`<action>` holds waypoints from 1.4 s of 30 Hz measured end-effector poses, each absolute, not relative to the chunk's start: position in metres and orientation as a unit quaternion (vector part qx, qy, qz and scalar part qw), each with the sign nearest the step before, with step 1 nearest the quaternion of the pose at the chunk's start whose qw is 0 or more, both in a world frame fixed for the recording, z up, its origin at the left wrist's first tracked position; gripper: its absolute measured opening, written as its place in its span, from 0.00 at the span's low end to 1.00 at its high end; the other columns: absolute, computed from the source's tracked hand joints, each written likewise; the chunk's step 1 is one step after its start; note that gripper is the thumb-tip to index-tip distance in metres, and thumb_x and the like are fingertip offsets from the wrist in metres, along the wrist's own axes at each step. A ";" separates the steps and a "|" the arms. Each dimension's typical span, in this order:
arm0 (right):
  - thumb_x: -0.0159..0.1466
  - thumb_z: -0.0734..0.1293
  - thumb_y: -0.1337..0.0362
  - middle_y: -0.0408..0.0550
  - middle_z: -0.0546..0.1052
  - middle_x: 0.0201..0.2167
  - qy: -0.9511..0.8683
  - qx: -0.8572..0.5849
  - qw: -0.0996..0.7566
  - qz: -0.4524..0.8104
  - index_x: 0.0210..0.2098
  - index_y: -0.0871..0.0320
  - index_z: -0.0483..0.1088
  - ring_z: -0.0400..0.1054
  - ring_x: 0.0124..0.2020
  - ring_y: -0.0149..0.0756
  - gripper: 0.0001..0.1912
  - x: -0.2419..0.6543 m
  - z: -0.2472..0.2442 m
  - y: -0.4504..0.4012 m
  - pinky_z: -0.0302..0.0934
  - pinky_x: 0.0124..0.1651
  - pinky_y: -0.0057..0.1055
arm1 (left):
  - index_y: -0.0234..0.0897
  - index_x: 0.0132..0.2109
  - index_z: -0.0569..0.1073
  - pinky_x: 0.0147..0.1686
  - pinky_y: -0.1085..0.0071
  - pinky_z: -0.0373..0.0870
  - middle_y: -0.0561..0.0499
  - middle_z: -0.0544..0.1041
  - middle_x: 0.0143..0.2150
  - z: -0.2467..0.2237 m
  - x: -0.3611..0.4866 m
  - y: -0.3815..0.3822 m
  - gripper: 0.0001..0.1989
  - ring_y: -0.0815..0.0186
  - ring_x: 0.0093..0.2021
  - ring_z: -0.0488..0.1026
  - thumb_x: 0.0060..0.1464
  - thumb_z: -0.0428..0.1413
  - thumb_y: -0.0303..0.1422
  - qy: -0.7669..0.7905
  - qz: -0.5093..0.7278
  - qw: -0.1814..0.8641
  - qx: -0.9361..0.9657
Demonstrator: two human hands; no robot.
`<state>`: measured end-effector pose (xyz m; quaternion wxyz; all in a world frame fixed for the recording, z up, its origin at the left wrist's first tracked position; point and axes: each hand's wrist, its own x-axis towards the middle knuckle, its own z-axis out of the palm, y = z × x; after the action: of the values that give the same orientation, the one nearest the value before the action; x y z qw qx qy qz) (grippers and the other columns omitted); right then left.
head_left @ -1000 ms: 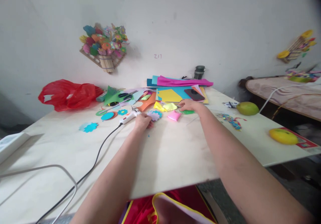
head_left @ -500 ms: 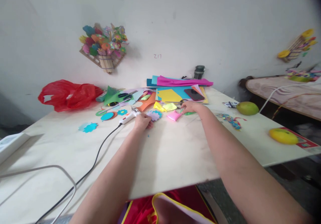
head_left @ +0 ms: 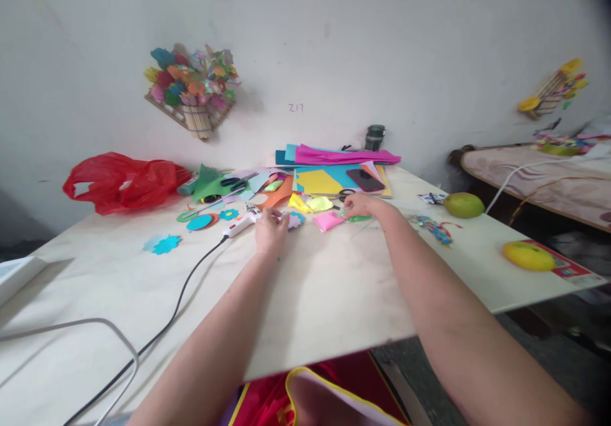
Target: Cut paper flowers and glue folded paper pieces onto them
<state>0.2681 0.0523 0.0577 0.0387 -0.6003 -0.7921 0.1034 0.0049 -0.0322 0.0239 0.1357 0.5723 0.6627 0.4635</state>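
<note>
My left hand [head_left: 272, 227] is beside the white glue gun [head_left: 238, 225], its fingers apart near a pale purple scalloped paper piece [head_left: 296, 219]. My right hand [head_left: 359, 205] reaches to the small green packet [head_left: 357, 217], its fingers bent down over the packet's left end; whether it grips anything is too small to tell. A pink packet [head_left: 328, 221] lies just left of my right hand. Yellow packets [head_left: 319, 204] are behind the pink one. Blue paper flowers [head_left: 167, 244] and a blue disc [head_left: 199, 223] lie to the left.
Coloured sheets [head_left: 317, 181], a phone [head_left: 365, 179] and scissors [head_left: 233, 182] are at the back. A red bag [head_left: 126, 181] sits back left. Two mangoes [head_left: 464, 205] are on the right. A black cord [head_left: 184, 292] crosses the left front.
My left hand has turned and lifted slightly, its fingers now above the purple paper's left edge. My right hand has stayed by the green packet. The whole view has shifted slightly.
</note>
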 end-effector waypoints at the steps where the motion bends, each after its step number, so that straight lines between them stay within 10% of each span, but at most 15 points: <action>1: 0.49 0.73 0.58 0.45 0.78 0.35 -0.793 -0.598 0.037 0.113 0.35 0.58 0.75 0.71 0.36 0.35 0.15 0.269 0.058 0.052 0.60 0.35 0.25 | 0.38 0.35 0.66 0.31 0.73 0.63 0.53 0.73 0.25 0.022 0.006 -0.032 0.09 0.65 0.30 0.72 0.50 0.55 0.38 0.651 0.467 0.144 0.581; 7: 0.47 0.72 0.61 0.42 0.75 0.24 -0.770 -0.608 0.087 0.172 0.25 0.59 0.73 0.68 0.30 0.34 0.08 0.276 0.058 0.048 0.57 0.30 0.26 | 0.39 0.37 0.66 0.28 0.73 0.61 0.57 0.68 0.19 0.013 0.006 -0.030 0.07 0.67 0.23 0.69 0.50 0.53 0.35 0.613 0.469 0.162 0.615; 16: 0.41 0.76 0.63 0.45 0.76 0.26 -0.600 -0.480 0.462 0.442 0.28 0.60 0.71 0.68 0.27 0.30 0.16 0.266 0.054 0.046 0.61 0.32 0.28 | 0.37 0.37 0.70 0.25 0.72 0.61 0.57 0.67 0.17 0.009 0.009 -0.028 0.09 0.68 0.19 0.66 0.51 0.53 0.38 0.568 0.507 0.193 0.620; 31: 0.35 0.78 0.60 0.41 0.75 0.25 -0.539 -0.334 0.528 0.565 0.27 0.59 0.69 0.68 0.26 0.30 0.22 0.159 0.037 0.024 0.61 0.32 0.28 | 0.34 0.39 0.78 0.38 0.69 0.69 0.45 0.80 0.36 0.010 0.015 -0.025 0.16 0.61 0.36 0.75 0.48 0.60 0.41 0.495 0.540 0.269 0.626; 42: 0.35 0.76 0.54 0.40 0.71 0.23 -0.499 -0.377 0.602 0.497 0.25 0.59 0.70 0.65 0.27 0.31 0.22 0.135 0.017 0.014 0.60 0.33 0.30 | 0.33 0.46 0.73 0.31 0.71 0.67 0.50 0.76 0.30 0.011 0.017 -0.026 0.18 0.66 0.29 0.70 0.47 0.59 0.34 0.508 0.532 0.186 0.651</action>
<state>0.1351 0.0142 0.0174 0.6017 -0.3773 -0.4987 0.4968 0.0169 -0.0263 0.0106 0.1860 0.6511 0.5080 0.5324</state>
